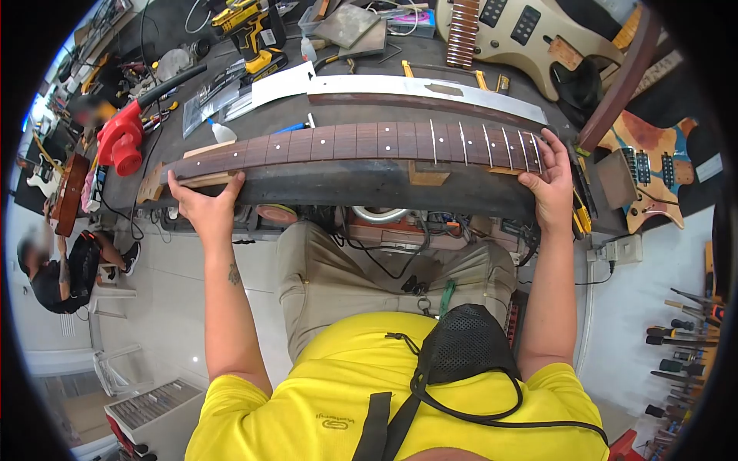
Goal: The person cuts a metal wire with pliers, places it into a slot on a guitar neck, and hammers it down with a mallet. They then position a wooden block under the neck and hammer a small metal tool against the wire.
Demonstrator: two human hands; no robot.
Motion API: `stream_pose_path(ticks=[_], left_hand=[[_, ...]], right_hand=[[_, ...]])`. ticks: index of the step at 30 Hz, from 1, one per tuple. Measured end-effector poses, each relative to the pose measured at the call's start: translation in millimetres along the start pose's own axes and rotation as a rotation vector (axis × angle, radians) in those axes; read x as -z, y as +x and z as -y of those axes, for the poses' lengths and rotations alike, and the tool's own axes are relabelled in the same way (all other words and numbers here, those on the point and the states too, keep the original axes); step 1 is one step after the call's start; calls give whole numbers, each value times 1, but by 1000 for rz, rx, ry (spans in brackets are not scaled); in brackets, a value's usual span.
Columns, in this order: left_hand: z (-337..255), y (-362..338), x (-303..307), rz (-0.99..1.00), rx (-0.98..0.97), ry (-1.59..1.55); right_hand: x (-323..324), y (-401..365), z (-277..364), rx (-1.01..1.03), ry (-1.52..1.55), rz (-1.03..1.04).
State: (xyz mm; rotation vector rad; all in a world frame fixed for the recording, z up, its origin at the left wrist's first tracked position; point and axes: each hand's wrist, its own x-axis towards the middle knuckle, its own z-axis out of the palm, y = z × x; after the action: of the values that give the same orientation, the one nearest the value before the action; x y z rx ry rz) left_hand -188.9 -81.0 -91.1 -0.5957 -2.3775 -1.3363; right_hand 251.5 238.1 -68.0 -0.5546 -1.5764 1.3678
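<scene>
A guitar neck [346,143] with a dark fretboard and white dot inlays lies across the workbench in front of me. Silver frets show only toward its right end; the rest of the board has bare slots. My left hand [206,201] grips the neck near its headstock [151,183], thumb and fingers on the edges. At the fretted end, my right hand [550,180] holds the neck between thumb and fingers. Under the neck sits a small wooden block [428,174]. Just behind it lies a long pale strip [430,94] with a hole in it.
A yellow drill [250,38] stands at the back and a red blower [121,142] at the left. A glue bottle [222,132] lies behind the neck. Guitar bodies [538,34] occupy the back right. Another person [61,269] sits far left.
</scene>
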Motion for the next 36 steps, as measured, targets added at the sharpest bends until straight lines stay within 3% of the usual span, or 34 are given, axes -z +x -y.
stream_pose_path(ticks=[6, 10, 12, 14, 16, 18, 22, 23, 27, 30, 32, 33, 34, 35, 36], left_hand=[[-15, -8, 17, 93, 60, 36], [15, -8, 25, -73, -9, -138], [-24, -7, 37, -187, -79, -127], [-69, 15, 41, 143, -305, -432], [-116, 45, 28, 531, -419, -288], [-143, 76, -7, 849, -576, 5], [-170, 103, -79, 1281, -786, 742], [-155, 107, -98, 1257, -930, 726], [-135, 111, -125, 1183, -973, 696], [-141, 112, -115, 1258, -912, 700], [-139, 114, -109, 1299, -921, 615], [-140, 117, -109, 1142, -912, 478], [-141, 121, -106, 980, -898, 348], [-154, 114, -92, 960, -689, 121], [-173, 100, -74, 917, -471, -91]], right_hand=[[-2, 0, 0, -7, 3, 7], [-2, -2, 2, 6, -28, -3], [-2, -4, 2, -5, -50, -8], [-3, -2, 1, 5, -43, -4], [-4, -1, -1, 13, -42, 6], [0, 1, -5, 11, -22, 6], [4, -7, 4, 52, -29, 13], [12, -7, -6, 77, 15, -21], [24, -39, 11, 184, 177, -222], [47, -68, 33, 171, -252, -414], [59, -68, 60, 114, -761, -430], [66, -66, 62, 114, -767, -417], [76, -61, 63, 111, -1022, -391], [86, -54, 61, 110, -1272, -357], [100, -47, 53, 157, -1321, -318]])
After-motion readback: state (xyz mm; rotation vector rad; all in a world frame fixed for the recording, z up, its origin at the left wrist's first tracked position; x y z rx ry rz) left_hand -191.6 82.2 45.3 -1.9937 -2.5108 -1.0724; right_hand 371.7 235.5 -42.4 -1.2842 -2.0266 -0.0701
